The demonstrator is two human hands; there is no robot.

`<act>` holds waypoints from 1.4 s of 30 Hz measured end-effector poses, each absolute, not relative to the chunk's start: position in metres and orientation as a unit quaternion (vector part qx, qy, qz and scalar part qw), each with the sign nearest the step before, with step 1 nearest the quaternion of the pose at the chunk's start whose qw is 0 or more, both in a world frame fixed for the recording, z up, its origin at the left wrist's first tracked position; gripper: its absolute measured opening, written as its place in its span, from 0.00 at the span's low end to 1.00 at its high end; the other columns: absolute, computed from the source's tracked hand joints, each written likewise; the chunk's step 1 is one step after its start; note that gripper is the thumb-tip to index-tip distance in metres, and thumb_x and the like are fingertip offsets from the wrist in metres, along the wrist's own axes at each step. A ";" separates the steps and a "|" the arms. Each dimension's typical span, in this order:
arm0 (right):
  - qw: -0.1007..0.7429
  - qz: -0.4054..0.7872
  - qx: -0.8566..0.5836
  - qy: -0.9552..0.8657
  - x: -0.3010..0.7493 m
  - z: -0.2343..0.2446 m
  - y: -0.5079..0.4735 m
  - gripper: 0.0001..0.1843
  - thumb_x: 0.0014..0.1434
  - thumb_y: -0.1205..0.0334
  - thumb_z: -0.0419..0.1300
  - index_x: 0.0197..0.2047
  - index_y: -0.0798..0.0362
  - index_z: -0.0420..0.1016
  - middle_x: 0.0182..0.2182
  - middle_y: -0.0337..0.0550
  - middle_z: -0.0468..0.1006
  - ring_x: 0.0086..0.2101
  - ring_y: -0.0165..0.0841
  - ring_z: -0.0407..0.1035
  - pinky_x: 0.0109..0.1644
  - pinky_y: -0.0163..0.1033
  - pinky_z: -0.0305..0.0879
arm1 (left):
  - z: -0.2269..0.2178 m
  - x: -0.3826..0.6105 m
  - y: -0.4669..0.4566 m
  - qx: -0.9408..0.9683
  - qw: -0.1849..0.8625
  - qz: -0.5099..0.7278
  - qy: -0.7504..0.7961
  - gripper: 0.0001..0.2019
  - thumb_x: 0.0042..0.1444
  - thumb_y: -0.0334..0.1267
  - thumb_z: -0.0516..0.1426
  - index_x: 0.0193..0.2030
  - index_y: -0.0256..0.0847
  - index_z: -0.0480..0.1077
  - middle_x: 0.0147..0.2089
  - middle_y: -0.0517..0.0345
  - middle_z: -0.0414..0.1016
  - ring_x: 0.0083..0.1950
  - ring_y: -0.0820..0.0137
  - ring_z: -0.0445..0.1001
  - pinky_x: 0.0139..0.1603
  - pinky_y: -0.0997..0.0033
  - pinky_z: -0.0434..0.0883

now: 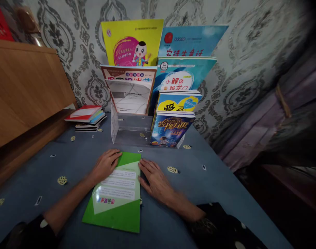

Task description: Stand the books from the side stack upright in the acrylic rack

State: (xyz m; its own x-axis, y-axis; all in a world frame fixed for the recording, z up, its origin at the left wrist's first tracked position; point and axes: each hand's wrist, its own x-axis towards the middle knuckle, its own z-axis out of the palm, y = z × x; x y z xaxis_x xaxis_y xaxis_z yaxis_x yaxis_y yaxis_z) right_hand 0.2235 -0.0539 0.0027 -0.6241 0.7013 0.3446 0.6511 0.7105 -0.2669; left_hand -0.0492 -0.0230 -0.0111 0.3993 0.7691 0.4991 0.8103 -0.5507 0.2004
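A green book [127,219] with a pale printed panel lies on the blue cloth, its lettering upside down from where I look. My left hand [108,165] is closed on its upper left edge, fingers bent over the cover. At the upper right edge is my right hand [155,178], fingertips on the side and thumb lower down. Between them the two hands hold the book. Beyond it stands a clear book rack [132,136]. On its right side are several books, a dark blue one [170,131] in front. A grey-white booklet [132,97] stands in the left side.
A yellow book [133,33] and a light blue book [191,38] rise at the back of the rack. Left of it lies a small book pile [89,117] beside a wooden cabinet [28,90]. A curtain [259,121] hangs at the right, past the cloth's edge.
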 end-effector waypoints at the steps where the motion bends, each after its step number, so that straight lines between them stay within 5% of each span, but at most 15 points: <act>1: 0.216 0.059 -0.375 -0.900 0.223 0.003 -0.056 0.24 0.65 0.62 0.56 0.63 0.58 0.69 0.60 0.58 0.72 0.62 0.47 0.63 0.65 0.58 0.61 | -0.010 -0.049 -0.023 -0.836 0.039 -0.276 -0.472 0.18 0.67 0.35 0.48 0.56 0.42 0.74 0.56 0.48 0.77 0.57 0.60 0.75 0.59 0.52 0.72; 23: 0.219 0.083 -0.335 -0.913 0.227 0.007 -0.087 0.26 0.64 0.61 0.59 0.63 0.60 0.67 0.60 0.60 0.72 0.60 0.48 0.65 0.65 0.59 0.62 | -0.006 -0.047 -0.024 -0.834 0.031 -0.275 -0.477 0.17 0.67 0.34 0.49 0.55 0.39 0.75 0.55 0.46 0.77 0.57 0.58 0.75 0.59 0.52 0.72; 32: 0.162 0.129 -0.307 -0.929 0.230 0.012 -0.127 0.44 0.60 0.38 0.61 0.69 0.58 0.58 0.69 0.64 0.56 0.69 0.58 0.45 0.66 0.67 0.56 | -0.002 -0.040 -0.024 -0.832 0.023 -0.278 -0.479 0.16 0.65 0.32 0.49 0.54 0.38 0.75 0.55 0.46 0.77 0.55 0.59 0.75 0.59 0.51 0.72; 42: 0.159 0.129 -0.361 -0.910 0.266 -0.001 -0.120 0.39 0.64 0.47 0.60 0.71 0.52 0.54 0.71 0.58 0.51 0.70 0.54 0.42 0.67 0.66 0.55 | -0.007 0.006 -0.013 -0.848 0.020 -0.285 -0.446 0.15 0.64 0.27 0.50 0.54 0.35 0.73 0.54 0.45 0.76 0.55 0.59 0.73 0.58 0.52 0.72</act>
State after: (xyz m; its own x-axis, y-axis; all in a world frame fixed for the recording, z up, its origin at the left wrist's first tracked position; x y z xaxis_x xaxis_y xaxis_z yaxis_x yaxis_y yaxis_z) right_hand 0.2662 -0.1195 -0.0013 -0.6897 0.6971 0.1960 0.6155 0.7069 -0.3485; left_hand 0.0059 -0.0129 -0.0067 0.4403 0.7454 0.5006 0.7680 -0.6015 0.2202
